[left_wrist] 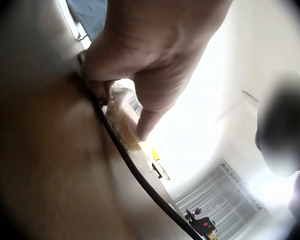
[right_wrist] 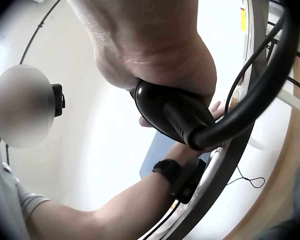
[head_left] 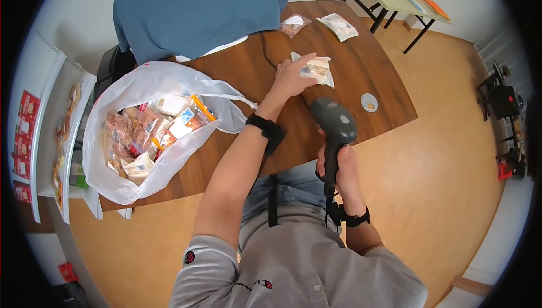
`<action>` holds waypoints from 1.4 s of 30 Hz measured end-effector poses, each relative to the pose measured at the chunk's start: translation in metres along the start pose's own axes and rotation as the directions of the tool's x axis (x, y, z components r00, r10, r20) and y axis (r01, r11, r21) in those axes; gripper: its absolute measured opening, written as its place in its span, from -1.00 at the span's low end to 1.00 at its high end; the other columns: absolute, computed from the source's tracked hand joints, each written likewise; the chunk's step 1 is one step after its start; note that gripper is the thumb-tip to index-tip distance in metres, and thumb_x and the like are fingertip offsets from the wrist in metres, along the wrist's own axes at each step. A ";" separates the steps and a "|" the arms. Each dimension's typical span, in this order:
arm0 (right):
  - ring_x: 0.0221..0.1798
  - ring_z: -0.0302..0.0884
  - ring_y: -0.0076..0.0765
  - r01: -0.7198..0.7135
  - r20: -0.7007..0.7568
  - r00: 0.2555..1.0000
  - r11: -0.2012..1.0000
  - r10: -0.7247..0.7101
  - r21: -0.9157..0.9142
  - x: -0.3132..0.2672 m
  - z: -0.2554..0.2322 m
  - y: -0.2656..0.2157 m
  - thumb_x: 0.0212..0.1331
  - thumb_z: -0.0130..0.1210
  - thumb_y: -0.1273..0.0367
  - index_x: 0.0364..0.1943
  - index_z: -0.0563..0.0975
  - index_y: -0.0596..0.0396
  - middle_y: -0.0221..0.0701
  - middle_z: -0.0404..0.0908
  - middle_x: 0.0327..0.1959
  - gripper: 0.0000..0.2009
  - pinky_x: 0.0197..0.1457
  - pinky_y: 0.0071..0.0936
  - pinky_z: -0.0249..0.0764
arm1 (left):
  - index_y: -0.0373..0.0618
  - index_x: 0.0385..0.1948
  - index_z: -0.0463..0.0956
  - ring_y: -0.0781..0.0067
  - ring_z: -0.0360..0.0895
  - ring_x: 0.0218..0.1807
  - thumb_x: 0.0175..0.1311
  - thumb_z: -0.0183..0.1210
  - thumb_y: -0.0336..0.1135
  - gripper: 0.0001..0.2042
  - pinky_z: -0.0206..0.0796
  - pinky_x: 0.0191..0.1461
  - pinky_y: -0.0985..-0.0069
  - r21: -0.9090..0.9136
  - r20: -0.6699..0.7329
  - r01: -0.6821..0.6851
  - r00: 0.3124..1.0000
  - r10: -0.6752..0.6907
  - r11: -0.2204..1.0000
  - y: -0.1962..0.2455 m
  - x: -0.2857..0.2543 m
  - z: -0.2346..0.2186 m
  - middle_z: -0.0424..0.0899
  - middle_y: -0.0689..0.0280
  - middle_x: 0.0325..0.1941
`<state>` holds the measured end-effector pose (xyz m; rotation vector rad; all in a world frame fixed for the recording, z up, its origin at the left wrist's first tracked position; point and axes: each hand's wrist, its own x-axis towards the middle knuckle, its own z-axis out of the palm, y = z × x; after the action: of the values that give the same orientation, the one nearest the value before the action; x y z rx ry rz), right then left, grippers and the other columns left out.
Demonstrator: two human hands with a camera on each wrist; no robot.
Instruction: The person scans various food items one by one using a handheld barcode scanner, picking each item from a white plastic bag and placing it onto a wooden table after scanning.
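In the head view my left hand (head_left: pixel 292 77) reaches over the wooden table and grips a small packaged snack (head_left: pixel 319 70) in white and clear wrap. Thumb and fingers lie at opposite sides of this snack (left_wrist: pixel 125 112) in the left wrist view, low over the tabletop. My right hand (head_left: pixel 347 172) holds a black barcode scanner (head_left: pixel 334 122) by its handle, upright near the table's front edge, its head close to the snack. The scanner's thick cable (right_wrist: pixel 250 120) curves away from the handle in the right wrist view.
A white plastic bag (head_left: pixel 226 91) full of wrapped snacks stands open at the left. Two more packets, one brownish (head_left: pixel 294 25) and one whitish (head_left: pixel 339 27), lie at the back. A round sticker (head_left: pixel 369 102) is at the right. Blue cloth (head_left: pixel 197 12) covers something behind.
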<state>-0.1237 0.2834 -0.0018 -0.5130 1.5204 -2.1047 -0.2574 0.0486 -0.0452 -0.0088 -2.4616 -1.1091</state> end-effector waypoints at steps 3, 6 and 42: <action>-0.53 0.41 -0.56 0.025 -0.028 0.999 1.000 -0.025 0.004 -0.009 -0.001 0.003 0.40 -0.21 -0.15 0.24 0.31 0.23 -0.40 0.47 -0.45 -0.32 -0.42 -0.62 0.34 | 0.15 0.10 0.58 -0.02 0.55 -0.01 -0.17 0.46 -0.25 -0.39 0.39 0.12 0.27 -0.001 0.037 0.218 0.975 -0.217 0.976 0.013 0.003 0.003 0.65 0.00 -0.13; -0.52 0.41 -0.57 0.033 -0.040 0.999 0.999 -0.034 -0.006 -0.015 -0.005 0.004 0.42 -0.21 -0.13 0.25 0.30 0.23 -0.40 0.47 -0.45 -0.33 -0.41 -0.62 0.34 | 0.16 0.04 0.61 -0.01 0.51 -0.02 -0.23 0.48 -0.28 -0.40 0.39 0.12 0.28 -0.002 -0.013 0.145 0.989 -0.145 0.989 0.018 -0.007 -0.005 0.61 0.04 -0.18; -0.52 0.42 -0.57 -0.152 0.144 0.978 0.988 0.150 0.003 0.014 0.006 0.030 0.39 -0.20 -0.15 0.24 0.32 0.19 -0.40 0.49 -0.43 -0.33 -0.44 -0.62 0.35 | 0.13 0.25 0.44 -0.07 0.19 0.45 -0.18 0.39 -0.56 -0.23 0.15 0.41 0.17 0.626 -0.509 0.560 0.821 -0.260 0.542 0.019 -0.276 -0.335 0.26 -0.01 0.41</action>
<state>-0.1265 0.2631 -0.0283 -0.5152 1.4169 -1.9190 0.1250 -0.1308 0.0555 1.0127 -2.4218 -0.0765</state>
